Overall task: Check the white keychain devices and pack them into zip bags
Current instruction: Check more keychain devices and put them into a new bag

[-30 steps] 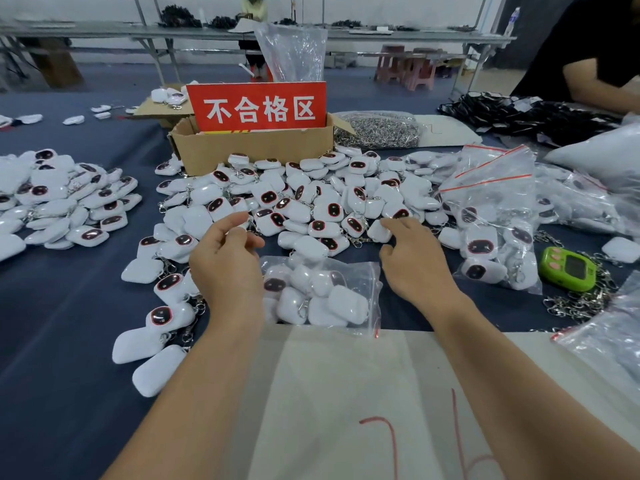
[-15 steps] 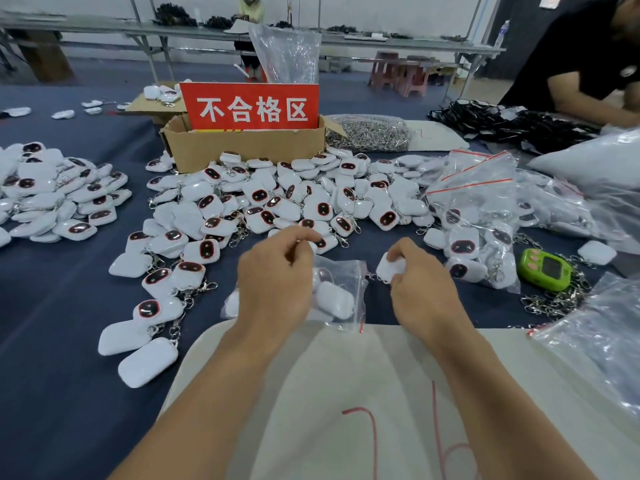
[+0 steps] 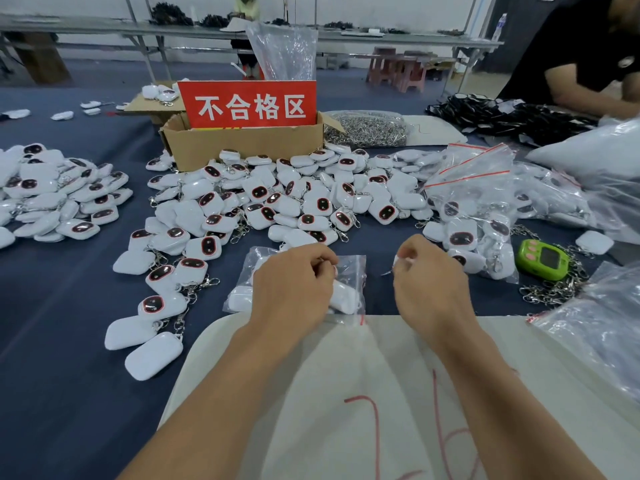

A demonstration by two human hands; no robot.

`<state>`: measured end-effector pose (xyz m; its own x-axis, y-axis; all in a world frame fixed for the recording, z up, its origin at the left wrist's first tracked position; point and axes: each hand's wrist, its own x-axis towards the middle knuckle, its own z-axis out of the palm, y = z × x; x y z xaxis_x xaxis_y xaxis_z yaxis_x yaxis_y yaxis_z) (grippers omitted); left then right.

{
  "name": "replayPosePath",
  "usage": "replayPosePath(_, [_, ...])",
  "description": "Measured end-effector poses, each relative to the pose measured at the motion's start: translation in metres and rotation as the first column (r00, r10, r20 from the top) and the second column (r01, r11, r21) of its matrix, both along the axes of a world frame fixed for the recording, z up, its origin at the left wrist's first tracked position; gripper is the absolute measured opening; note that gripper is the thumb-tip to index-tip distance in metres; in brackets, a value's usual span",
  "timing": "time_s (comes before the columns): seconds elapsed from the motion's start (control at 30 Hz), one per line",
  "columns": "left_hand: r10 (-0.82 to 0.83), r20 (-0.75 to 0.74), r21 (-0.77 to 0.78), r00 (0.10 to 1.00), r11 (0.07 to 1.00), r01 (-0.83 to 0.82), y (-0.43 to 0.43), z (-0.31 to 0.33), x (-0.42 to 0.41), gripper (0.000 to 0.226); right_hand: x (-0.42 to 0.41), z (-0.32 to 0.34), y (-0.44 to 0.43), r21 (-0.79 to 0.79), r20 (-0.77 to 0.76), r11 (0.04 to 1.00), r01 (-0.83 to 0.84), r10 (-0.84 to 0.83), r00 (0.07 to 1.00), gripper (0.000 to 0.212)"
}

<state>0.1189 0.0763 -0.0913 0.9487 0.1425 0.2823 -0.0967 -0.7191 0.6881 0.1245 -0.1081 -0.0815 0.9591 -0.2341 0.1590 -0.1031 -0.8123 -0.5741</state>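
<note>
- I am curling my left hand [image 3: 294, 285] over a clear zip bag [image 3: 351, 271] lying on the blue bench [image 3: 69, 341]. My knuckles are hiding the fingertips, so I cannot tell whether they are pinching the film or only resting on it.
- My right hand [image 3: 431, 285], near the bag's far right corner, is pinching a white keychain device [image 3: 398, 261] between thumb and fingertips, with only a sliver of its shell showing.
- Several more white devices are sitting inside the bag beneath my left hand. The red strip of its seal is showing at the corner nearest my left wrist, at the edge of the white sheet [image 3: 346, 375] under both forearms.
- The loose pile [image 3: 294, 199] is spreading out beyond both hands, with a cardboard box [image 3: 242, 147] carrying a red sign [image 3: 247, 105] standing behind it. Filled bags [image 3: 471, 202] and a green gadget [image 3: 542, 259] are lying to the right of my right hand.
- I am judging each device to be light, hard and smooth-shelled, so probably slippery. Gripping the shell by its edges looks safer than taking the metal clips [image 3: 207, 283], which are likely to swing and snag.
- The bag film looks thin, limp and slick. I expect the best hold is on one lip just beside the seal, keeping the mouth open while the contents are shifting.
</note>
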Motion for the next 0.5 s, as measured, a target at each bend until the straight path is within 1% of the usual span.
replayPosePath(0.03, [0.059,0.029,-0.027,0.998,0.998,-0.058,0.000,0.001,-0.002,0.021,0.000,0.002,-0.004,0.091,-0.009,0.996,0.020,-0.020,1.000,0.022])
replayPosePath(0.07, [0.131,0.062,-0.054,0.989,0.990,-0.128,0.002,0.002,-0.004,0.023,-0.001,0.004,-0.007,0.135,-0.023,0.990,0.034,-0.031,0.999,0.027])
replayPosePath(0.13, [0.243,0.092,-0.084,0.966,0.968,-0.236,0.008,0.004,-0.005,0.033,-0.001,0.005,-0.011,0.091,-0.032,0.995,0.029,-0.026,0.999,0.026])
replayPosePath(0.17, [0.266,0.068,-0.090,0.962,0.962,-0.259,0.014,0.005,-0.004,0.038,-0.001,0.005,-0.011,0.076,-0.021,0.997,0.011,-0.010,1.000,0.023])
replayPosePath(0.2, [0.267,0.024,-0.108,0.963,0.959,-0.263,0.021,0.006,-0.002,0.041,-0.002,0.005,-0.008,0.084,-0.012,0.996,-0.025,0.026,1.000,0.020])
replayPosePath(0.27, [0.230,-0.079,-0.165,0.970,0.957,-0.240,0.034,0.008,0.001,0.041,-0.004,0.005,-0.004,0.057,-0.029,0.988,-0.140,0.142,0.989,0.025])
replayPosePath(0.33, [0.199,-0.155,-0.143,0.968,0.965,-0.221,0.044,0.010,0.002,0.038,-0.006,0.004,0.000,-0.068,-0.099,0.972,-0.227,0.219,0.971,0.026])
replayPosePath(0.4, [0.171,-0.178,-0.092,0.969,0.978,-0.189,0.047,0.010,0.002,0.035,-0.008,0.004,0.002,-0.133,-0.149,0.963,-0.235,0.216,0.965,0.024])
replayPosePath(0.5, [0.150,-0.160,-0.061,0.976,0.985,-0.162,0.046,0.008,0.002,0.036,-0.009,0.006,-0.001,-0.097,-0.118,0.978,-0.185,0.173,0.978,0.025])
